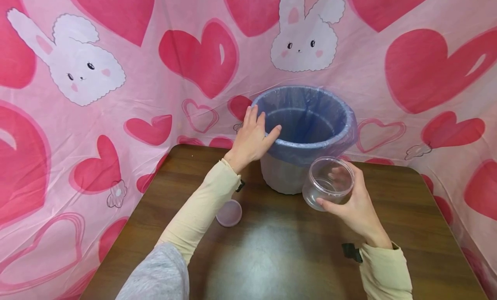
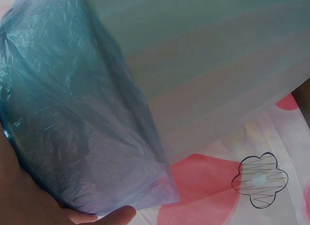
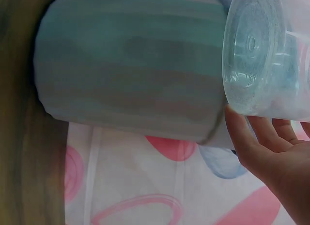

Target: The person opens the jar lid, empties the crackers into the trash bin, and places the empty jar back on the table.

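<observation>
My left hand (image 1: 251, 138) rests at the left rim of a round white trash can (image 1: 281, 177), its fingers spread and fairly straight. A blue plastic liner (image 1: 303, 150) is folded over that rim; in the left wrist view the liner (image 2: 82, 123) hangs beside the fingers. In front of the can, on its right, my right hand (image 1: 359, 207) holds a clear plastic jar (image 1: 316, 195) tilted, thumb on the near side and fingers behind. No lid covers the jar's mouth. In the right wrist view, fingertips touch the jar (image 3: 256, 55) near its base.
A round, pale pinkish lid (image 1: 229, 213) lies on the brown wooden table (image 1: 272, 257), close to the left forearm. Behind and around the table hangs a pink cloth (image 1: 240, 67) with hearts and rabbits. The trash can stands near the table's far edge.
</observation>
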A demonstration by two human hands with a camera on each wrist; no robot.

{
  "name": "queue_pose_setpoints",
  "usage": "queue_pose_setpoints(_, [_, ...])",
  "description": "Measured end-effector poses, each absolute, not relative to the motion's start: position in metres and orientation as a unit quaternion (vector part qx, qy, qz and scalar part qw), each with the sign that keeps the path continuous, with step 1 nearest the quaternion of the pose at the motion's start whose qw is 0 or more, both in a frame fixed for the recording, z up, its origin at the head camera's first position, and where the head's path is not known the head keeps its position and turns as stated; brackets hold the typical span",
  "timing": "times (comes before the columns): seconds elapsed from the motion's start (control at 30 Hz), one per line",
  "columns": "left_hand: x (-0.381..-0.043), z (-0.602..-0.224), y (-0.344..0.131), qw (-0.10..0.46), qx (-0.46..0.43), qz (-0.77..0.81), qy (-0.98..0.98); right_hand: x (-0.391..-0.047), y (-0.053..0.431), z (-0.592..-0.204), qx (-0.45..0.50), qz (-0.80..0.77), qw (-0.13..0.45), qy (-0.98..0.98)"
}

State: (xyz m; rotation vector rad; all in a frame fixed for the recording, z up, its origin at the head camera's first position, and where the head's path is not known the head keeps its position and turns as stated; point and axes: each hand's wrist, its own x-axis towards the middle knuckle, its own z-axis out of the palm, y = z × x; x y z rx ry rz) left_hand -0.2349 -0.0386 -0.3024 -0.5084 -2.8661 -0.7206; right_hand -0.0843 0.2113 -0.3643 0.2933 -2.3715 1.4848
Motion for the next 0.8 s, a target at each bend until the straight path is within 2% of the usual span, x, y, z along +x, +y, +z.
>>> queue_pose_setpoints(0.8, [-0.236, -0.303, -0.038, 0.070, -0.166, -0.239, -0.954, -0.080, 0.194, -0.404, 0.107, 0.529, 0.112, -0.834])
